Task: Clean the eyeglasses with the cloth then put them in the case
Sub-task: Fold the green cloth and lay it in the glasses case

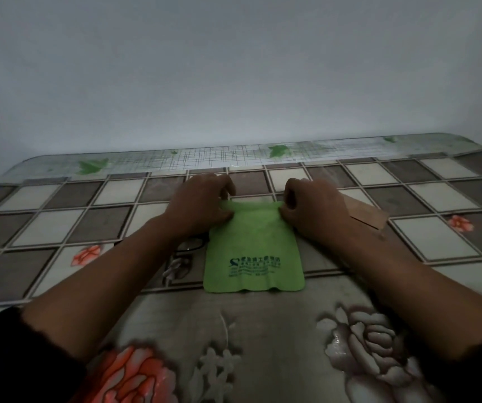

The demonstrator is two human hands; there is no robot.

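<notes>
1. Pinching the far edge of the cloth [254, 248] in the head view, the person has the left hand [202, 205] curled on its far left corner and the right hand [312, 207] curled on its far right corner; neither hand has hold of anything else; the near part of the cloth lies flat on the table [59, 199] with its printed side up.
2. The cloth looks thin, soft and very light; it should drape and fold rather than keep a shape; a corner or an edge is the natural place to take it, and it should bunch easily round a lens.
3. The eyeglasses [191, 244] lie on the table just left of the cloth, mostly hidden under the left wrist; only a dark rim and part of a lens show; whether the arms are folded, or whether the frame touches the cloth, cannot be told.
4. Judged from that glimpse, the eyeglasses are light but fragile, with smooth lenses that smear and slip; the safer hold is probably the frame at the bridge or the rim's edge, keeping bare fingers off the glass and the cloth between fingers and lens.
5. A flat tan thing, probably the case [364, 212], lies on the table just beyond and to the right of the right hand, partly hidden by it; it looks stiffer than the cloth; whether it is open cannot be told.
6. Wiping does not appear to have begun; the eyeglasses are not yet in either hand.
</notes>
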